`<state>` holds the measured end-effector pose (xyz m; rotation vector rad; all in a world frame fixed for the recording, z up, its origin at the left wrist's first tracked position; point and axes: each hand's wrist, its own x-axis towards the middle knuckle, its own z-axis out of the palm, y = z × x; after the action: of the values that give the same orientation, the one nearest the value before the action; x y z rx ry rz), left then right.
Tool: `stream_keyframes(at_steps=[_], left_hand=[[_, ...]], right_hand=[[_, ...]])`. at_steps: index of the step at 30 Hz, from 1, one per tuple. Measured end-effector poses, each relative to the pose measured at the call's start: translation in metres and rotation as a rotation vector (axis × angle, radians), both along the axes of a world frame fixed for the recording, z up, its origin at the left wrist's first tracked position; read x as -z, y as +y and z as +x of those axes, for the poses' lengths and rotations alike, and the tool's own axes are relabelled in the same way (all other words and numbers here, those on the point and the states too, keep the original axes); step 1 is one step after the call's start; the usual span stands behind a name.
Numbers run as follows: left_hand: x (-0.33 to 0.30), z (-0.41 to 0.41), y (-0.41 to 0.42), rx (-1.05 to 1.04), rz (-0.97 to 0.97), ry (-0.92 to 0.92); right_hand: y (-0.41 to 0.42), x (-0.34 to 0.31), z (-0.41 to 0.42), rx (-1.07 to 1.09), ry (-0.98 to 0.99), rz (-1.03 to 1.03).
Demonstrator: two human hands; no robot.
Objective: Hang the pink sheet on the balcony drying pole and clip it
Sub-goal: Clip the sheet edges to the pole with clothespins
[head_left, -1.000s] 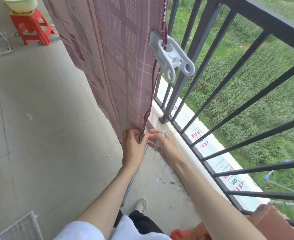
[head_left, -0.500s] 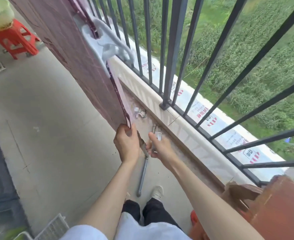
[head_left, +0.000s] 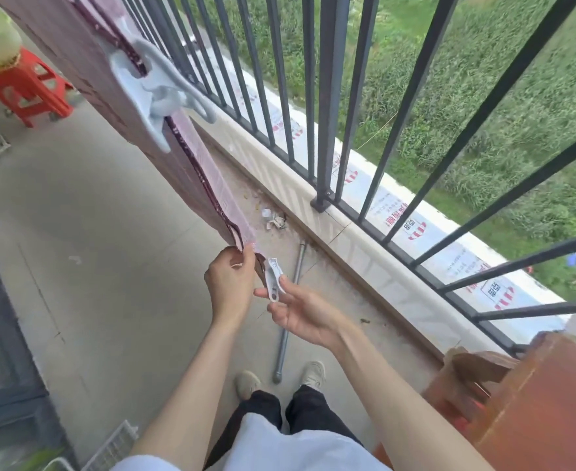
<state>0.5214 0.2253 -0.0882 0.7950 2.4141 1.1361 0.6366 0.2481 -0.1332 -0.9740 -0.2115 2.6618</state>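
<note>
The pink checked sheet (head_left: pixel 86 62) hangs doubled from above, its side edge running down toward me. A large pale grey clip (head_left: pixel 150 93) is clamped on that edge, high up. My left hand (head_left: pixel 229 283) pinches the sheet's bottom corner. Just right of it, my right hand (head_left: pixel 300 311) holds a small white clip (head_left: pixel 273 278) between thumb and fingers, close to the corner but apart from the cloth. The drying pole above is out of view.
A black metal railing (head_left: pixel 327 107) on a low tiled ledge (head_left: pixel 354 239) runs along the right. A grey metal rod (head_left: pixel 288 314) lies on the floor by my feet. A red stool (head_left: pixel 28 90) stands far left, a brown cardboard box (head_left: pixel 531 399) at right.
The camera has tilted down and swung right. My right hand has drawn slightly back from the sheet's corner, and the small white clip now shows plainly in its fingers. My left hand keeps the corner.
</note>
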Motion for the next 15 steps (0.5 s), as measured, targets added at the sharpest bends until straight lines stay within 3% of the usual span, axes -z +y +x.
stream_keyframes(at_steps=[7,15], left_hand=[[0.0018,-0.0065,-0.0001,0.009,-0.036,-0.059],[-0.0005,-0.0087,-0.0011,0.013,-0.061,-0.078]], right_hand=[[0.0028,-0.0048,0.0019,-0.064,0.003,-0.033],[0.0031,-0.0031,-0.0047,-0.036,-0.028,0.063]])
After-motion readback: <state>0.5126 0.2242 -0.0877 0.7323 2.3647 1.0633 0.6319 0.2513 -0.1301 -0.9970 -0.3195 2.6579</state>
